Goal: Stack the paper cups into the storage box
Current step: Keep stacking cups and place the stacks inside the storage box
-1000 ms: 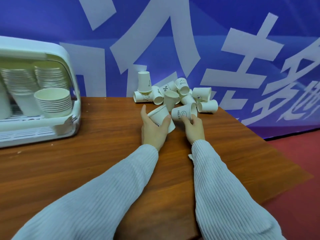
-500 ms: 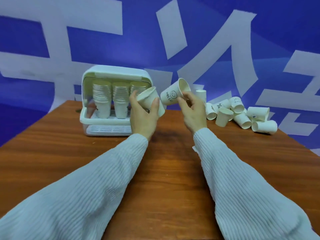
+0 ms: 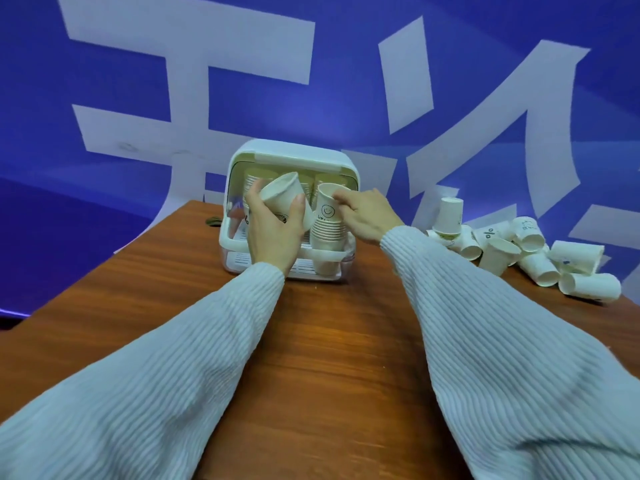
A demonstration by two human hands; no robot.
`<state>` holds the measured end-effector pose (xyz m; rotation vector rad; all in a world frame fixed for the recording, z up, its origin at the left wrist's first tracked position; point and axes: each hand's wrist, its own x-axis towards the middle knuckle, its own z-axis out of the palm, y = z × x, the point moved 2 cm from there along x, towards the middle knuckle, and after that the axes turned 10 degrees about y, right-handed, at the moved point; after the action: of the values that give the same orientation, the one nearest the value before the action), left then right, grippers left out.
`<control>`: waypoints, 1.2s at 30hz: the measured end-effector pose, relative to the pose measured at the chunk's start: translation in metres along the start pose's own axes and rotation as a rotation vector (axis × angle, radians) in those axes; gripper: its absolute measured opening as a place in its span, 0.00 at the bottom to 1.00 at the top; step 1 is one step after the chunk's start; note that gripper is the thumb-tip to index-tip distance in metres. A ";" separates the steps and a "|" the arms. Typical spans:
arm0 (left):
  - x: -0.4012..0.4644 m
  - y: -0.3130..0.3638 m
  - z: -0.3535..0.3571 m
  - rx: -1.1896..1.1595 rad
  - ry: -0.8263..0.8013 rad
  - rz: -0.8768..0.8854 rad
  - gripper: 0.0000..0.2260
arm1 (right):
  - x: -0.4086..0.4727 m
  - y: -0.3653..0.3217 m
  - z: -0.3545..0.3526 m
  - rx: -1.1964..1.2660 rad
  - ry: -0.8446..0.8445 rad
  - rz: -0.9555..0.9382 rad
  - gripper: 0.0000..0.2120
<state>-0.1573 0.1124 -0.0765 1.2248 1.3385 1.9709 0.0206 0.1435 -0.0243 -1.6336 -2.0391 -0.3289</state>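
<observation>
Blue banner with big white characters behind; brown wooden table (image 3: 332, 341) fills the foreground. Storage box (image 3: 291, 155), white with its lid flipped up, sits at 12 o'clock on the far part of the table, several nested cup columns inside.

Handling, my read: paper cups are very light, thin-walled, easy to dent at the rim, a bit slick on the outside. Best taken round the mid-wall with thumb opposite fingers, light squeeze only. Nested ones can wedge, so a cup should go in straight, not cocked.

Left hand (image 3: 273, 233) wraps a plain cup (image 3: 284, 195) around its body, thumb on the right side, fingers behind; cup is tilted, mouth pointing toward 1 o'clock, in front of the box opening. Fingers curled, not spread.

Right hand (image 3: 367, 216) pinches the smiley cup (image 3: 327, 207) near its rim with fingertips, cup upright, bottom seated in the top of the front-right stack (image 3: 327, 237) in the box. How deep it sits I can't tell.

Loose cup pile (image 3: 519, 251) lies at 3 o'clock on the table, well apart from the box, mostly on their sides, one upside down on top. Plenty left to stack.
</observation>
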 end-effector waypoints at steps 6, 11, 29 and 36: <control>0.006 -0.006 0.007 0.035 -0.053 0.029 0.31 | -0.020 0.006 0.022 -0.212 -0.226 -0.051 0.14; 0.014 0.006 0.023 0.059 -0.061 0.057 0.30 | -0.024 0.010 0.024 -0.098 -0.216 -0.010 0.35; 0.012 -0.020 0.074 0.814 -0.482 0.355 0.28 | -0.086 0.062 0.012 0.329 0.152 0.260 0.24; -0.014 -0.008 0.085 0.702 -0.346 0.478 0.26 | -0.108 0.077 0.025 0.424 0.144 0.378 0.23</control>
<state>-0.0779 0.1470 -0.0780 2.2678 1.7214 1.4595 0.1057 0.0840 -0.1108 -1.6210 -1.5209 0.1120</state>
